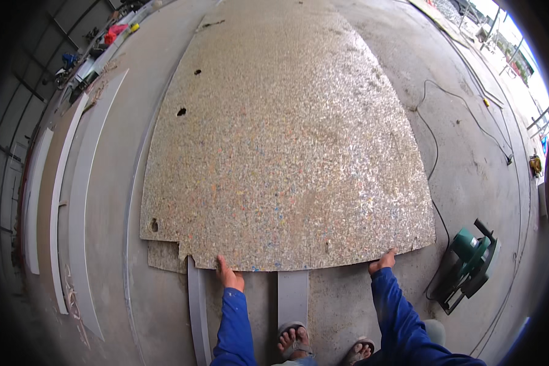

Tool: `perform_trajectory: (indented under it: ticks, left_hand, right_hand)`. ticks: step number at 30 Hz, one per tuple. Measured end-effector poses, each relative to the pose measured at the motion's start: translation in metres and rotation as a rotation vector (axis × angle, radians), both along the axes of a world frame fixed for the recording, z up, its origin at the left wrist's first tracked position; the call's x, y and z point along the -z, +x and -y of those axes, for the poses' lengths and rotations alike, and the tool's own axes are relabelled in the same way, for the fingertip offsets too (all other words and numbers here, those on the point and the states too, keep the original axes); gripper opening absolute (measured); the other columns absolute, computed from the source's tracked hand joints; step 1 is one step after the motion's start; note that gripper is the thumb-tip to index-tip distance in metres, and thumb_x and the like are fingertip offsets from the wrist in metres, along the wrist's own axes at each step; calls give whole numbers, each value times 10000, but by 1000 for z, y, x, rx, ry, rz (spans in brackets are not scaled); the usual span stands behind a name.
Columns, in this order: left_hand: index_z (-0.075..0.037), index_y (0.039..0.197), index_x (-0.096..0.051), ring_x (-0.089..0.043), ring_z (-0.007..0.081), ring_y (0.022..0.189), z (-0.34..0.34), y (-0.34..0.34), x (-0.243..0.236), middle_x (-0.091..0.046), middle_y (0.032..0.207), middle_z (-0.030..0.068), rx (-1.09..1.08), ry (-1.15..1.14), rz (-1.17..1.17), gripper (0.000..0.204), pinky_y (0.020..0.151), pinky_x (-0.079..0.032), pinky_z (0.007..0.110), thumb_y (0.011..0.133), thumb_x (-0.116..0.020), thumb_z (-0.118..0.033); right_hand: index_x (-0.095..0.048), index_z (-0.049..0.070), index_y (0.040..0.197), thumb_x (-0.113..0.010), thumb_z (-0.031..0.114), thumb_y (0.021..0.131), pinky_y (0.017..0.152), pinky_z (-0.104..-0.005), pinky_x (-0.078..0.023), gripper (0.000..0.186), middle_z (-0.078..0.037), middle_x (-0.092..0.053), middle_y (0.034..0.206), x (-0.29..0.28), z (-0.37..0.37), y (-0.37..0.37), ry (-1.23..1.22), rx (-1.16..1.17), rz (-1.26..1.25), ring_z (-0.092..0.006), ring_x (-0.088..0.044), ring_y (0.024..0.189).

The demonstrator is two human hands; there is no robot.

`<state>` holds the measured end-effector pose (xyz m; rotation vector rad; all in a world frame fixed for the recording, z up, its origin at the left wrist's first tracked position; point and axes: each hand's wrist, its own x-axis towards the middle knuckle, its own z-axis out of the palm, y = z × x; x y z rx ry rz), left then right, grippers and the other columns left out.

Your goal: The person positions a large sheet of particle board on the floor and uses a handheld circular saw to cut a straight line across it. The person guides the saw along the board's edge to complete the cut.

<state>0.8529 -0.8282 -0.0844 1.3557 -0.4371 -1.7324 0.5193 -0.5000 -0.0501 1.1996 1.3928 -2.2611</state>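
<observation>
A large speckled composite board (274, 158) stretches away from me over the floor, its near edge bowed by the lens. On that near edge, left of the middle, my left hand (230, 276) is closed, thumb on top and fingers hidden beneath. Toward the right corner my right hand (382, 262) grips the same edge, its fingers also under the board. Dark holes (182, 112) run along the board's left side, and a notch is broken out near its left corner. Under that corner a second speckled piece (165, 255) sticks out.
Grey strips (293, 299) lie under the board and run toward my sandalled feet (294, 341). A green circular saw (473, 259) rests on the concrete at right, its black cable (436, 146) winding beside the board. Long pale planks (94, 201) lie at left.
</observation>
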Motion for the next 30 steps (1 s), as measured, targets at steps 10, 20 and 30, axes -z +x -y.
perform_trajectory:
  ticks: [10,20,30]
  left_hand:
    - [-129,1335,-413,-536,255,1131,-18,-17,-44,-501,1312,66,-62,11,165,604,872,-489,454,864,-613,-450]
    - [-198,1288,-462,-575,217,969,4,-20,-20,-542,1217,31,28,-115,93,582,654,-481,367,831,-626,-519]
    - [-124,1308,-418,-573,236,998,-3,-19,-33,-531,1237,66,-57,-127,151,659,679,-490,378,829,-627,-526]
  right_hand:
    - [-380,14,1360,-416,464,956,1062,-416,-315,606,-134,-450,1371,29,-5,-2,49,35,-53,-277,-454,1232]
    - [-437,32,1318,-475,401,958,954,-360,-406,517,-44,-467,1349,40,-22,-17,-123,-164,-239,-189,-498,1157]
    - [-442,88,1301,-437,431,963,929,-503,-428,482,-52,-522,1275,18,-9,4,-147,-105,-160,-266,-547,1092]
